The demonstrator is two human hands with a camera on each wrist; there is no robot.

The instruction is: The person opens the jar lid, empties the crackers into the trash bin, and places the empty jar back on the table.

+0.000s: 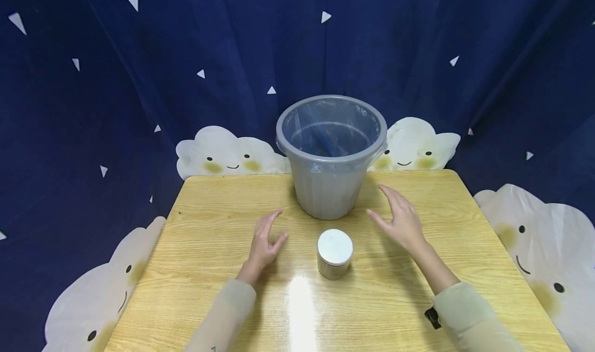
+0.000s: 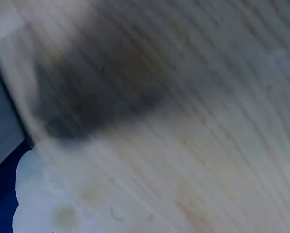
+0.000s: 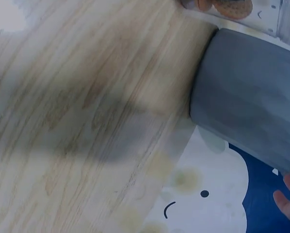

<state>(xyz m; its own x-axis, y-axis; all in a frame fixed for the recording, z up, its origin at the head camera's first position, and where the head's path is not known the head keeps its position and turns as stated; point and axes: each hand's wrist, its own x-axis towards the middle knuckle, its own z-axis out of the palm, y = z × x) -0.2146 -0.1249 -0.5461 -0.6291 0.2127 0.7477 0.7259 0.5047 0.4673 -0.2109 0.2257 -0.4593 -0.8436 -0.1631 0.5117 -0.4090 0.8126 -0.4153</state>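
Hovering released over the tabletop (image 1: 395,300): left grip (image 1: 264,244) and right grip (image 1: 402,220), fingers spread, holding nothing, either side of a white-lidded jar (image 1: 334,254) standing before a grey bin (image 1: 331,155).

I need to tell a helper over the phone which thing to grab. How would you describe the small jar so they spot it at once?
Start at the wooden table and find the big grey bin at its far middle. Just in front of the bin, between the left hand and the right hand, stands the jar. It is short, round and white-lidded, far smaller than the bin, and neither hand touches it.
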